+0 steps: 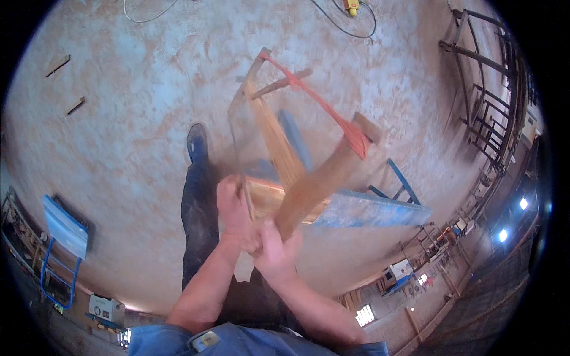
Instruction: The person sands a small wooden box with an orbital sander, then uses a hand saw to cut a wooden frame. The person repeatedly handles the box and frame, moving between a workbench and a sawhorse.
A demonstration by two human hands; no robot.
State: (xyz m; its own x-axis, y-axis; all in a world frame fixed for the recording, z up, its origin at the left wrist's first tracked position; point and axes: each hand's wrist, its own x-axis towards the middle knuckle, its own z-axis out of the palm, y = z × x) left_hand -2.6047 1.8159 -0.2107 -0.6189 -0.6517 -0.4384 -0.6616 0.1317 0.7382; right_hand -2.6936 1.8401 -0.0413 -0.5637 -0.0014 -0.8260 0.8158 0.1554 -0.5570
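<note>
A wooden frame saw (pixel 279 145), strung with a red twisted cord (pixel 317 101), tilts over a blue bench (pixel 377 207). My right hand (pixel 276 246) is closed around the lower end of its near side arm. The thin blade runs on the left of the frame, down past a pale wooden board (pixel 264 199) lying on the bench. My left hand (pixel 233 204) is closed at the board's left end, close beside the blade; its fingertips are partly hidden. Motion blurs the saw and hands a little.
My left leg (pixel 199 196) stands left of the bench. Two small wood offcuts (pixel 58 65) lie on the floor at far left. A blue chair (pixel 65 237) is at left, a dark metal frame (pixel 481 77) at right. A cable with a yellow box (pixel 351 7) lies at the far side.
</note>
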